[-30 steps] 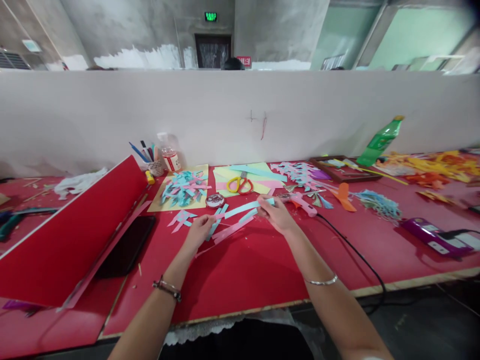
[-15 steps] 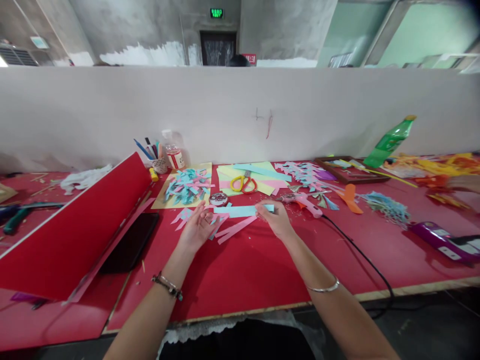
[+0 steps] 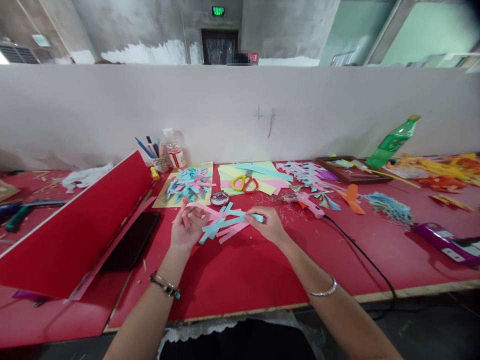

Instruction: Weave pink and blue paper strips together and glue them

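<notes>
My left hand (image 3: 188, 225) is raised over the table, palm up with fingers curled, pinching one end of a pink paper strip (image 3: 200, 206). That strip bows toward the right. My right hand (image 3: 268, 225) pinches light blue paper strips (image 3: 236, 220) between thumb and fingers, their short ends poking out past the thumb. Beneath and between the hands lie more loose pink strips (image 3: 232, 232) and blue ones, partly overlapping, so which are held is hard to tell. A round tin (image 3: 219, 199) sits just behind the left fingers.
Behind the hands are a pile of cut strips (image 3: 189, 184), scissors (image 3: 245, 182) on paper sheets, and a pink glue gun (image 3: 305, 202) whose cord runs right. A red board (image 3: 93, 220) leans over a dark tablet (image 3: 137, 242) at left. A green bottle (image 3: 393, 142) stands tilted at right.
The blue strip stretched before my right hand now lies among others at a slant. My left hand has closed on a pink strip, and my right hand has shifted slightly left.
</notes>
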A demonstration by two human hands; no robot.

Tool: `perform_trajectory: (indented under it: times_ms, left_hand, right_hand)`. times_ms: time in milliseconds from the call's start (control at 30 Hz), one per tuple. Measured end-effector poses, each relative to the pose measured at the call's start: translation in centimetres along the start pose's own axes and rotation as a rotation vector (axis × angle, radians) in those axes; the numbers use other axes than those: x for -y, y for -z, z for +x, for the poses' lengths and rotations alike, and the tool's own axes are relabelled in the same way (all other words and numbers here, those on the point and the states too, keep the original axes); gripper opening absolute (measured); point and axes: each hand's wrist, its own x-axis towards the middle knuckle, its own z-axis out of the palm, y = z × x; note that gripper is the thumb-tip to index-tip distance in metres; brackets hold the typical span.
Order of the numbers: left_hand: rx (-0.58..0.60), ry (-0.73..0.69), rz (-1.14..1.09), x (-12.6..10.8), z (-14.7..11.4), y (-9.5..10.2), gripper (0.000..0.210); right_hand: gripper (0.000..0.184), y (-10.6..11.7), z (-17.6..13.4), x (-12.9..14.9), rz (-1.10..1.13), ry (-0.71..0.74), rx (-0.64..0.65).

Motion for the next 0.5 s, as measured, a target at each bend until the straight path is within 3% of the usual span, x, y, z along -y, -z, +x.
perform_trajectory:
  times_ms: [167,267,500]
  left_hand:
    - [0.048,0.031,-0.001,0.1,-0.3,-0.2,0.015]
    - [0.078,0.067,-0.008,0.2,-0.5,-0.2,0.014]
    - [0.109,0.109,0.063,0.3,-0.7,-0.2,0.011]
  right_hand:
    - [0.023,0.8,0.4,-0.5,0.653,-0.284,-0.094]
    - [0.017,1.7,0.7,-0.6,0.984,-0.414,-0.112]
    - [0.005,2.0,0.7,-1.0,1.180,-0.427,-0.075]
